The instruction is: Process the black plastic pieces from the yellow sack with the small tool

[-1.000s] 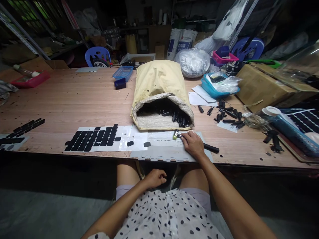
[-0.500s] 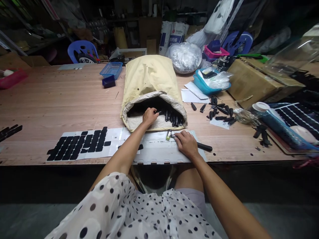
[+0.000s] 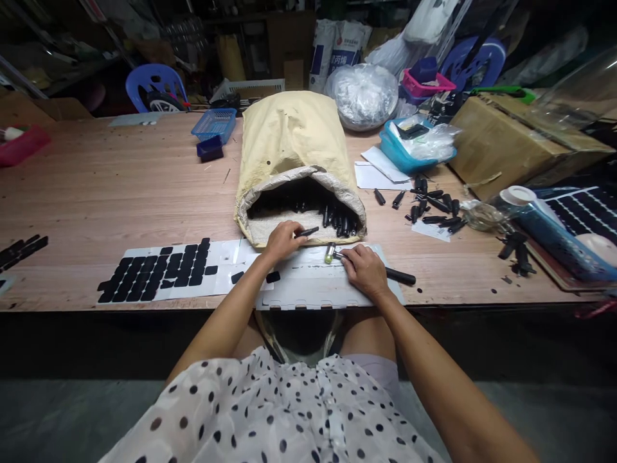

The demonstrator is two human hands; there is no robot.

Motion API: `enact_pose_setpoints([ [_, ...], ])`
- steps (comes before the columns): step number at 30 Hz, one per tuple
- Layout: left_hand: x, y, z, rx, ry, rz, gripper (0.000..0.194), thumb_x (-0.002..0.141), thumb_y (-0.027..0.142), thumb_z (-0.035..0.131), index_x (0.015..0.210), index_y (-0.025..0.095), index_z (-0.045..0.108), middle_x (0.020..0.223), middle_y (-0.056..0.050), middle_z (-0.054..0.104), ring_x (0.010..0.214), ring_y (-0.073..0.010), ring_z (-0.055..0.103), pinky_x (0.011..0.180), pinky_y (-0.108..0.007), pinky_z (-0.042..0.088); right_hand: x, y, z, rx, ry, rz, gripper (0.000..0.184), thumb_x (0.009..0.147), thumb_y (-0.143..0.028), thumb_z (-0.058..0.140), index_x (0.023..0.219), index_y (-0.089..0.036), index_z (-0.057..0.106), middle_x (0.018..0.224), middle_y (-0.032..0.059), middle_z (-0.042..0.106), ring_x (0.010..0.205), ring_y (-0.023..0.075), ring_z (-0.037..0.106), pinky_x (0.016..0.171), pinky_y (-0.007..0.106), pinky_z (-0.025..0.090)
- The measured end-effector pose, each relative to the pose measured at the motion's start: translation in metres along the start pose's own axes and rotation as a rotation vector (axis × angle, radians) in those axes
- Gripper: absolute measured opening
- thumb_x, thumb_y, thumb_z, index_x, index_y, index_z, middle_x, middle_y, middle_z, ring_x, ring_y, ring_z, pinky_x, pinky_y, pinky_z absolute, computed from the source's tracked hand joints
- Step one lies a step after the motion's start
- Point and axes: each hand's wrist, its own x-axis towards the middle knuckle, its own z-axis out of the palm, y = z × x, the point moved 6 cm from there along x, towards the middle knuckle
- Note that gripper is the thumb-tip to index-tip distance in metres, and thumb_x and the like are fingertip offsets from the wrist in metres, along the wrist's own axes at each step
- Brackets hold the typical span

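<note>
Pinched in the fingers of my left hand [image 3: 282, 242] is a slim black plastic piece [image 3: 308, 231], just in front of the mouth of a yellow woven sack [image 3: 294, 135]. My right hand [image 3: 365, 269] is closed round the shaft of a small hammer [image 3: 330, 253]. Its head has a yellow-green end, and its black handle points right. Under both hands lies a white board [image 3: 308, 294] at the table's front edge. Inside the open sack, similar black pieces [image 3: 341, 222] lie mostly to the right; the sack's depth is dark.
Rows of rounded black pads [image 3: 149, 276] lie on a white sheet to the left. Loose black parts [image 3: 436, 204] are scattered at right, near a cardboard box [image 3: 520, 141]. A blue basket [image 3: 214, 123] stands behind left; a turquoise basin [image 3: 400, 154] stands behind right.
My left hand has come out of the sack's mouth towards me with the black piece. My right hand still holds the hammer in about the same spot. The view has shifted slightly.
</note>
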Motion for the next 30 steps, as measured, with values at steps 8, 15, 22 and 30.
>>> enact_pose_setpoints([
  [8, -0.08, 0.002, 0.033, -0.116, -0.05, 0.058, 0.017, 0.081, 0.03, 0.071, 0.096, 0.024, 0.075, 0.089, -0.003, 0.063, 0.093, -0.023, 0.056, 0.087, -0.038, 0.047, 0.002, 0.005, 0.004, 0.009, 0.003, 0.009, 0.03, 0.096, -0.032, 0.044, 0.103, -0.024, 0.072, 0.09, 0.0083, 0.059, 0.085, 0.0224, 0.047, 0.076, 0.033, 0.036],
  [15, -0.078, -0.001, 0.043, -0.138, 0.025, 0.049, 0.024, 0.076, 0.03, 0.078, 0.098, 0.025, 0.074, 0.089, -0.003, 0.064, 0.093, -0.0234, 0.056, 0.089, -0.039, 0.046, 0.004, 0.008, 0.0, 0.051, 0.031, -0.078, 0.03, 0.097, -0.033, 0.044, 0.101, -0.023, 0.072, 0.087, 0.0079, 0.06, 0.083, 0.0216, 0.049, 0.074, 0.033, 0.039],
  [22, -0.077, -0.004, 0.045, -0.188, 0.045, 0.05, 0.016, 0.076, 0.028, 0.078, 0.091, 0.022, 0.074, 0.088, -0.003, 0.065, 0.092, -0.022, 0.056, 0.088, -0.037, 0.046, 0.002, -0.017, -0.026, 0.218, 0.072, -0.063, 0.035, 0.099, -0.034, 0.041, 0.117, -0.026, 0.07, 0.091, 0.0072, 0.065, 0.086, 0.0206, 0.057, 0.078, 0.032, 0.046],
  [30, -0.074, -0.005, 0.046, -0.206, 0.036, 0.021, 0.016, 0.079, 0.028, 0.075, 0.094, 0.023, 0.077, 0.084, -0.002, 0.061, 0.092, -0.0211, 0.056, 0.087, -0.036, 0.045, -0.006, -0.06, -0.036, 0.428, -0.003, -0.057, 0.037, 0.101, -0.036, 0.038, 0.119, -0.029, 0.069, 0.091, 0.0055, 0.068, 0.084, 0.018, 0.062, 0.077, 0.03, 0.051],
])
